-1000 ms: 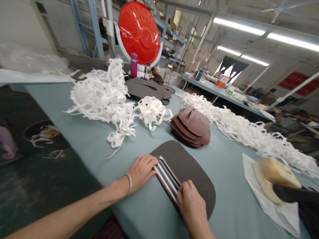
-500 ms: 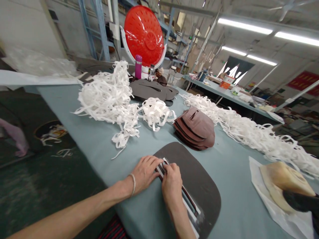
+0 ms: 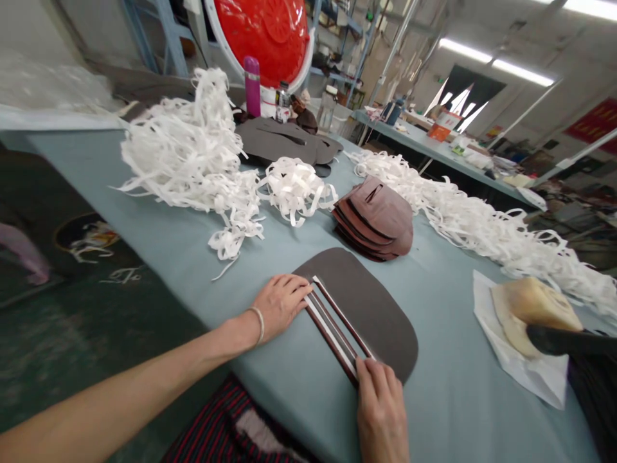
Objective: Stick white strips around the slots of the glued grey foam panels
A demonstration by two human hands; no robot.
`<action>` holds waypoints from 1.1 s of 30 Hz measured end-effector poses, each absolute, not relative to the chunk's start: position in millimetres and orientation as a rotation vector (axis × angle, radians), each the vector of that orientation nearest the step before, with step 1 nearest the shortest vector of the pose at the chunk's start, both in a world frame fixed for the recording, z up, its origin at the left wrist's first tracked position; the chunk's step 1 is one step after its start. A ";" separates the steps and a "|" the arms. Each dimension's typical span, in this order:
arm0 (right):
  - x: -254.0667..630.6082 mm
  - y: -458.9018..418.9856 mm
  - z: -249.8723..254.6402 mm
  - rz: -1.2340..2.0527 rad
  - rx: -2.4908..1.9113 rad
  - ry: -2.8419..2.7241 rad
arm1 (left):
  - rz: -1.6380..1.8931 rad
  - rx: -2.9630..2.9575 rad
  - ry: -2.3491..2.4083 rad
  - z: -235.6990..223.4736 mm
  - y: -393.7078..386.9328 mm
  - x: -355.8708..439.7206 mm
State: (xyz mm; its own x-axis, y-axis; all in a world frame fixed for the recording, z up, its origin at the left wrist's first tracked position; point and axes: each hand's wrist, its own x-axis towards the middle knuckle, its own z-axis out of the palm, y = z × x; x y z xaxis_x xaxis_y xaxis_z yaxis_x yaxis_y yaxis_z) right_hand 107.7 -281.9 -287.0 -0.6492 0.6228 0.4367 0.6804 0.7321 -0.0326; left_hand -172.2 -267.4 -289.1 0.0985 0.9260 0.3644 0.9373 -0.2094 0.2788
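Our left grip [image 3: 282,305] and right grip [image 3: 382,405], fingers lightly bent, press opposite ends of the slotted grey panel [image 3: 369,302].

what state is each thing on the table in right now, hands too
left hand: pressing the panel's far end
right hand: fingers on its near end
dark panel: flat, slotted
brown pieces: stacked
white strips: tangled, heaped
purple bottle: upright, capped

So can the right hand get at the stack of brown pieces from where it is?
Probably yes: only the flat dark panel and some table top seem to lie between the right hand and the brown stack. Its fingers touch the panel; they'd need lifting first.
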 end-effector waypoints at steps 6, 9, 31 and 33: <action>121.7 -295.1 -273.6 0.035 -1.125 -2.495 | -0.731 -2.342 -1.930 -288.9 -268.3 -170.8; 120.7 -292.2 -267.3 0.205 -1.203 -2.349 | -0.758 -2.339 -1.912 -290.5 -267.1 -171.5; 123.1 -294.3 -260.6 -0.085 -1.008 -2.461 | -0.669 -2.491 -1.620 -283.1 -259.5 -178.3; 125.5 -300.8 -276.8 -0.270 -0.925 -2.392 | -0.707 -2.533 -1.647 -279.7 -268.4 -174.9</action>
